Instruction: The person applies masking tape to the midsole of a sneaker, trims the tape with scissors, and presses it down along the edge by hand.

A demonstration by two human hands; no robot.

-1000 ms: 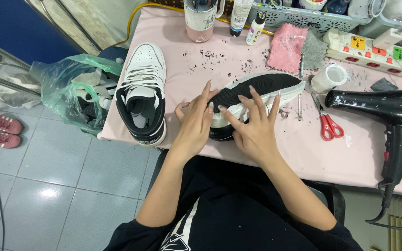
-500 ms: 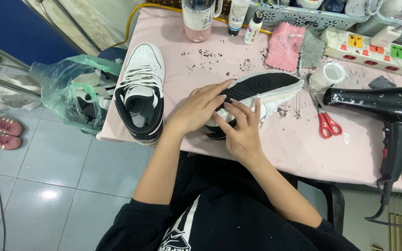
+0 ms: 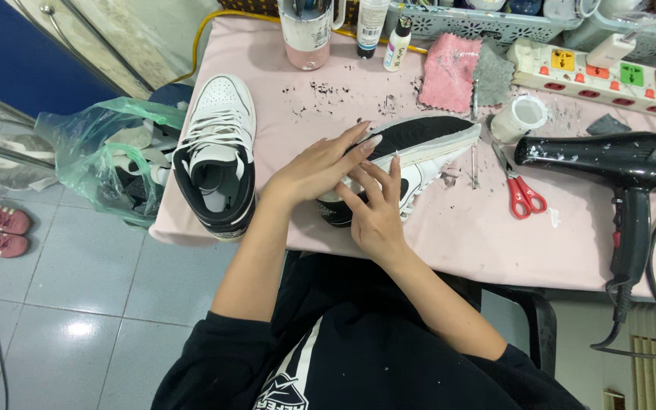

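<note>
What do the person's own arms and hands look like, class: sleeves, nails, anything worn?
Both forearms are bare, with black sleeves pushed up near the elbows. The left hand and right hand wear no gloves, rings or watch. The fingernails are long and pale.

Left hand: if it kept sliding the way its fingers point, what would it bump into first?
The left hand lies flat on the tipped-over shoe, fingers pointing up and right along its black sole. Going straight on, it would probably meet the pink cloth first, though depth is hard to judge.
</note>
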